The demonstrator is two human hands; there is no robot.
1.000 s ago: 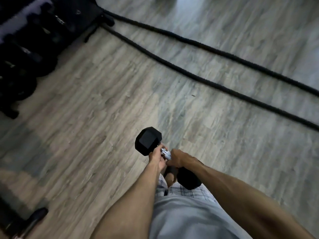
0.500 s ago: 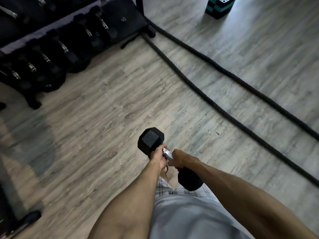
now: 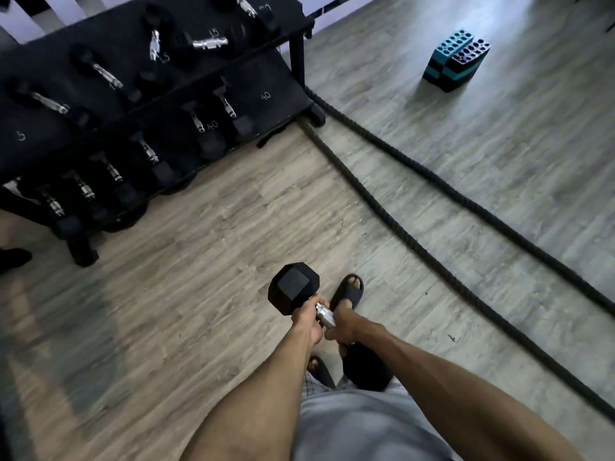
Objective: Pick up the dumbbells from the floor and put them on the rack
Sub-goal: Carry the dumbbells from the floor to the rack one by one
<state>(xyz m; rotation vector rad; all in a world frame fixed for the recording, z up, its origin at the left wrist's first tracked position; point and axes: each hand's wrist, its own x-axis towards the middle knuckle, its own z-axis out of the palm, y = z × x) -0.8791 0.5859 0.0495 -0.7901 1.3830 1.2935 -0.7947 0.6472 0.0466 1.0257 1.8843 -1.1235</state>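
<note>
You held the black hex dumbbell (image 3: 293,289) above the wooden floor (image 3: 199,294), in front of your legs. Both hands were curled round its chrome handle (image 3: 325,315): your left hand (image 3: 307,320) against the far head, your right hand (image 3: 344,327) just behind it, beside the near head (image 3: 366,367). The dumbbell rack (image 3: 266,79) stood ahead to your left, well apart, with other dumbbells (image 3: 209,43) on its shelves.

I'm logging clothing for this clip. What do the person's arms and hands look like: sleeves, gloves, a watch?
The left arm and right arm are bare as far as they show, with no sleeves. The left hand and right hand wear no gloves; no watch, band or ring shows.
</note>
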